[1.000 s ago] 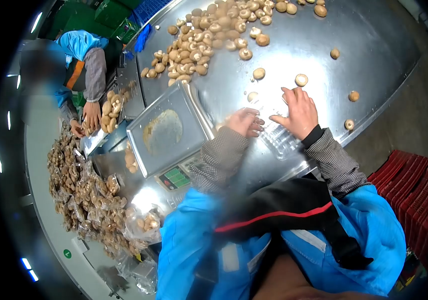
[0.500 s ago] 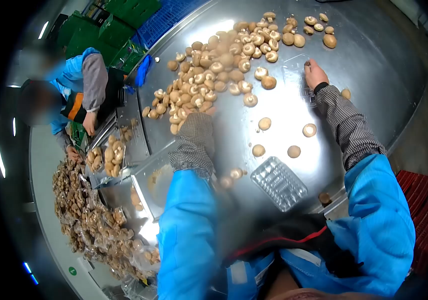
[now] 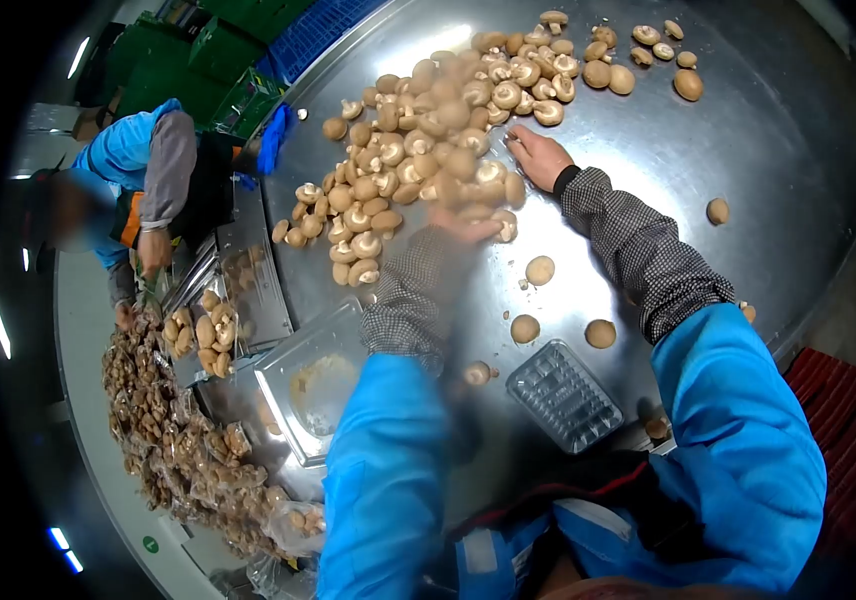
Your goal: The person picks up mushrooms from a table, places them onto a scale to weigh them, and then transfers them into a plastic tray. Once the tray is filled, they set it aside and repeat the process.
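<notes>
A large heap of brown mushrooms (image 3: 388,150) lies on the metal table. My left hand (image 3: 463,225), smeared by motion, is at the heap's near edge, with a mushroom (image 3: 505,224) at its fingertips. To the right of the heap, my right hand (image 3: 540,157) pinches the edge of a clear plastic tray, which is hard to make out beside the mushrooms. An empty clear tray (image 3: 566,396) lies close to my body, with a few loose mushrooms (image 3: 540,270) beyond it.
A co-worker (image 3: 138,170) stands at the left by bagged mushrooms (image 3: 163,430). A clear lidded container (image 3: 313,385) lies left of my left forearm. Green crates (image 3: 223,55) are at the upper left, red slats (image 3: 848,410) at the right. Several mushrooms (image 3: 688,85) lie top right.
My right hand has moved left, bringing the clear tray to the heap. My left hand has shifted right toward it. The co-worker's arm has moved, and the view has shifted slightly.
</notes>
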